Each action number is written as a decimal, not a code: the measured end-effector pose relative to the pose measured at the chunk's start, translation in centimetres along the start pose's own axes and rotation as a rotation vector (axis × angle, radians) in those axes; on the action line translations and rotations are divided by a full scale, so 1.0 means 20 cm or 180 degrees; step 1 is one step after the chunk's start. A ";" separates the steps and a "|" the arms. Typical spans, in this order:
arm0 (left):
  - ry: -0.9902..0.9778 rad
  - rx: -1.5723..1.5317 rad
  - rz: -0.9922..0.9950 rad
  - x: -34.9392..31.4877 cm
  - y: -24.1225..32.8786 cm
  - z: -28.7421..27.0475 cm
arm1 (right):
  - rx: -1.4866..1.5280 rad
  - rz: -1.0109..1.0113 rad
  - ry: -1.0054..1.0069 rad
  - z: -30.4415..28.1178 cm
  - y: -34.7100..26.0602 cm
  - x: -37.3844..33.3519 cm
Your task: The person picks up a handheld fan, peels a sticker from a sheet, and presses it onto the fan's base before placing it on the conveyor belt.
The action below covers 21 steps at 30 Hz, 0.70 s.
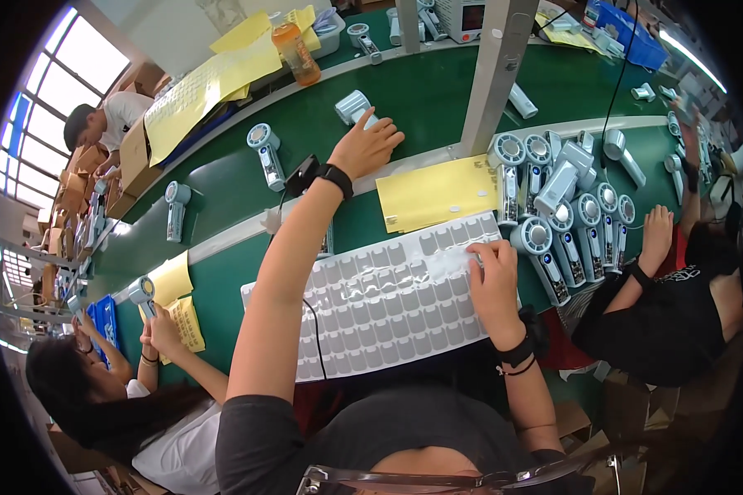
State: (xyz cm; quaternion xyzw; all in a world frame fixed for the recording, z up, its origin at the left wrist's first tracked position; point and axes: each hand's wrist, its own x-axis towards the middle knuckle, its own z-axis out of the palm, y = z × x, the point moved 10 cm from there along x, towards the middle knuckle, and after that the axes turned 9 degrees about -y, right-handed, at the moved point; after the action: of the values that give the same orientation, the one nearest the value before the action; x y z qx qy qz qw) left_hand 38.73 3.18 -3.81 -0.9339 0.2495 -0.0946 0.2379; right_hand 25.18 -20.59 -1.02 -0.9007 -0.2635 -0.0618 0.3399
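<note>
Left hand point(366, 148) reaches over the green work surface point(429, 87), fingers touching a pale blue handheld fan point(352, 107). Right hand point(495, 285) has its fingertips at the upper right of a white sheet of grey shapes point(388, 318); yellow paper point(433, 195) lies beyond them, clustered fans point(563, 186) to their right.

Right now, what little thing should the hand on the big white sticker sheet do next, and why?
Perhaps the right hand should gently peel up one rounded grey label. It rests on the glossy white sheet, where some spaces look bare beside rows of labels. The left hand is at a pale blue round-headed device on the green belt.
</note>
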 end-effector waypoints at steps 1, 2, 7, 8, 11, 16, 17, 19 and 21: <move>0.0102 0.0159 -0.0116 -0.04 0.00 -0.01 | 0.0141 -0.0077 -0.0061 0.00 0.01 0.00; 0.0102 0.0151 -0.0111 -0.07 0.03 -0.05 | 0.0278 -0.0146 -0.0123 0.01 0.01 0.01; 0.0268 -0.1240 -0.1680 -0.40 -0.05 -0.43 | 0.0712 0.0420 -0.0010 -0.03 0.14 -0.02; -0.0023 -0.1397 -0.2036 -0.51 -0.05 -0.42 | 0.0629 0.0437 0.0015 -0.03 0.14 0.00; -0.0530 -0.1726 -0.2642 -0.84 0.01 -0.37 | 0.0483 0.0414 0.0040 -0.01 0.13 0.03; -0.0940 -0.3016 -0.3181 -1.03 0.10 -0.17 | 0.0303 0.0312 0.0205 -0.01 0.14 0.03; -0.0934 -0.3013 -0.3189 -1.05 0.11 -0.16 | 0.0318 0.0327 0.0172 -0.01 0.15 0.04; -0.0248 -0.2699 -0.3241 -1.07 0.07 -0.26 | 0.0332 0.0340 0.0144 0.00 0.15 0.04; 0.0096 -0.2536 -0.3253 -1.08 0.04 -0.32 | 0.0446 0.0419 0.0084 0.02 0.17 0.04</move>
State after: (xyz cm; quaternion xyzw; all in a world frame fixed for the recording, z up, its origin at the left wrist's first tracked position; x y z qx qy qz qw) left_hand 18.02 11.04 0.12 -0.9503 -0.2072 -0.1092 -0.2054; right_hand 27.54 -22.10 -3.05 -0.8892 -0.2028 -0.0326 0.4088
